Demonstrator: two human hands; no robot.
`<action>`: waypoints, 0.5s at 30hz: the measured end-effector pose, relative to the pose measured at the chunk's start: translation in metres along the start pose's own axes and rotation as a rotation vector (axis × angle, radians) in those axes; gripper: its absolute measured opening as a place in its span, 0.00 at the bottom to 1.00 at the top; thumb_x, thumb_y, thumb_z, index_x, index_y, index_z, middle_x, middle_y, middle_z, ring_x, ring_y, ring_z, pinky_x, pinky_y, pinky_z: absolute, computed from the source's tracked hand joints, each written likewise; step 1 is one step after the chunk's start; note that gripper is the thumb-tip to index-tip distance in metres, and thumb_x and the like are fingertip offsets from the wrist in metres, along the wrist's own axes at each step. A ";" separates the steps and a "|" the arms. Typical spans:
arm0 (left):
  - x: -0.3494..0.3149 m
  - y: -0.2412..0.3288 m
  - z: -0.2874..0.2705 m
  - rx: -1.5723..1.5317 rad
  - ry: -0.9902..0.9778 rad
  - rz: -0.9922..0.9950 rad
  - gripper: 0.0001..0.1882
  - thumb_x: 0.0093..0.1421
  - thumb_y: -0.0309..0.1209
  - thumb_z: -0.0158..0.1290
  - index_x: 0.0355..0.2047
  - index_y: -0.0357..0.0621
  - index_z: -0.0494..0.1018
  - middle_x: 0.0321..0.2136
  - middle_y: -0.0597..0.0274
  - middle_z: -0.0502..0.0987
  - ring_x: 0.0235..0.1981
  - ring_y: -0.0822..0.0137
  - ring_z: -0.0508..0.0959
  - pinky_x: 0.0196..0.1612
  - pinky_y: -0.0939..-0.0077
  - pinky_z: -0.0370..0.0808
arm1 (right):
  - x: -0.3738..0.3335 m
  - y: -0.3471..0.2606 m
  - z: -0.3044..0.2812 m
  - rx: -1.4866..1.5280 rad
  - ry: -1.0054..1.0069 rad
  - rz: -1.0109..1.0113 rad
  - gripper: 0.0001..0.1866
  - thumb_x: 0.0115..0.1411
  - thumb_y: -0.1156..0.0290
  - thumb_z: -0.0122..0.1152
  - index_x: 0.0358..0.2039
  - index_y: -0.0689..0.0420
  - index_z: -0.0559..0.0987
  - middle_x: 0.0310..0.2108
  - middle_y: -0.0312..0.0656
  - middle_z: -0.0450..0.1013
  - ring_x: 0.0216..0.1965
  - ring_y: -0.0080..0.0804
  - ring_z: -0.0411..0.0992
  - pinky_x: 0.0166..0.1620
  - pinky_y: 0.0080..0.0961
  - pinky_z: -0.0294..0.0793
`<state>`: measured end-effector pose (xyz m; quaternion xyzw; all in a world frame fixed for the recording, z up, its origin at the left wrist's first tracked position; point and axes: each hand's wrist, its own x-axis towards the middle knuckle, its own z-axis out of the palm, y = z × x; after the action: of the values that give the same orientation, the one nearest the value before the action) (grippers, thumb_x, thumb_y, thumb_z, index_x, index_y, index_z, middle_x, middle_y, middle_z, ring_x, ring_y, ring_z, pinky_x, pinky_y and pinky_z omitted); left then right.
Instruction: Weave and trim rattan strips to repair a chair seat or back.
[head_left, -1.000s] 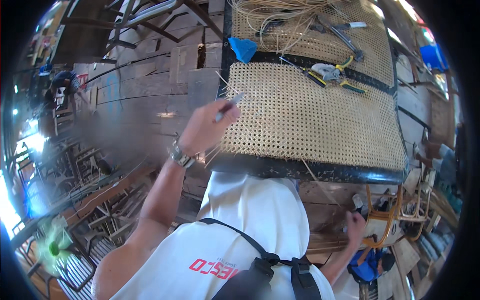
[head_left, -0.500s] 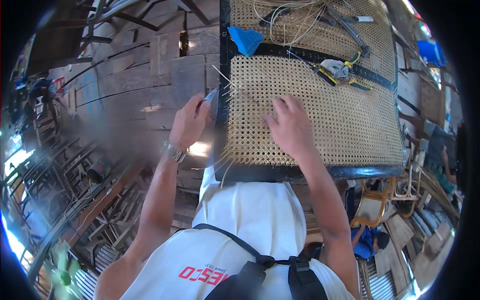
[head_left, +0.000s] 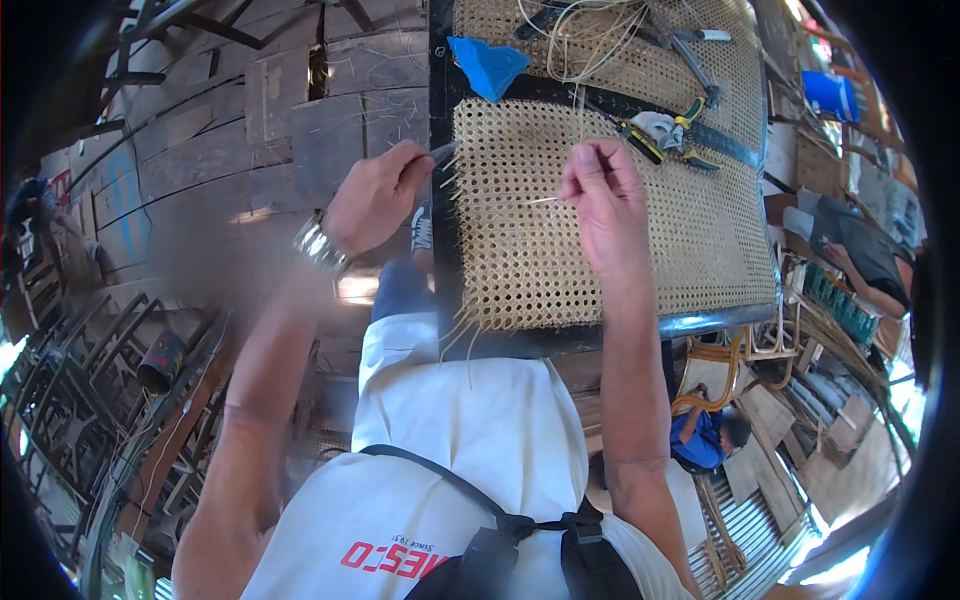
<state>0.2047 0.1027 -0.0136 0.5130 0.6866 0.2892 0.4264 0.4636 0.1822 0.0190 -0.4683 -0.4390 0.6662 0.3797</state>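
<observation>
Black edging (head_left: 448, 255) skirts the left hand (head_left: 378, 200); open cane (head_left: 535, 270) flanks the right hand (head_left: 608, 200).

The left hand (head_left: 378, 198) grips a blade (head_left: 443, 156) at the left edge of a woven cane panel (head_left: 535, 265); the right hand (head_left: 608, 200) pinches a pale strand (head_left: 543, 201) over it.

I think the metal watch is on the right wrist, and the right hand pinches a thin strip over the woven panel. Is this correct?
No: the head view shows the metal watch on the left wrist. The right hand does pinch a thin strip over the woven panel.
</observation>
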 end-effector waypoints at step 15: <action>0.060 0.045 0.034 0.588 -0.661 0.193 0.16 0.63 0.41 0.49 0.34 0.43 0.81 0.31 0.45 0.82 0.36 0.45 0.83 0.43 0.52 0.78 | -0.003 0.001 -0.013 -1.006 -0.125 0.156 0.12 0.57 0.67 0.63 0.30 0.65 0.82 0.28 0.54 0.78 0.30 0.49 0.79 0.38 0.38 0.76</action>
<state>0.2483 0.1720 -0.0094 0.7389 0.5154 -0.0589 0.4300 0.4772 0.1825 0.0168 -0.5838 -0.6908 0.4256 0.0294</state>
